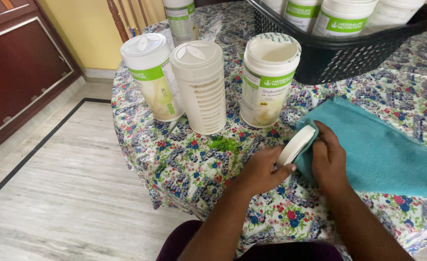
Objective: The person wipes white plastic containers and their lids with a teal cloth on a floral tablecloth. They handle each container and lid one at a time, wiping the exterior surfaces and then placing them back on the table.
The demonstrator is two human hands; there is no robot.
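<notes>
At the near edge of the table we see both hands working on a round white lid (296,144). The left hand (261,170) grips the lid by its lower rim, fingers curled around it, and holds it tilted on edge just above the tablecloth. The right hand (328,162) is closed over a teal cloth (382,150) — it presses a fold of the cloth against the lid's far face, so cloth and lid are touching there. The rest of the cloth spreads away to the right across the floral tablecloth (194,164).

Just behind the hands stands an open white canister with a green label (268,79), its mouth uncovered. To its left stands a ribbed white canister (201,87) with its lid on, and just beside that a third canister with a green band (153,77), also capped; another container (180,19) stands further back. A small green smear (223,143) lies on the tablecloth between the canisters and the left hand.

At the far right a black plastic basket (348,58) holds several more white containers — it stands close behind the cloth. A wooden chair (126,19) shows beyond the table, and a dark wooden cabinet (20,67) lines the left wall.
</notes>
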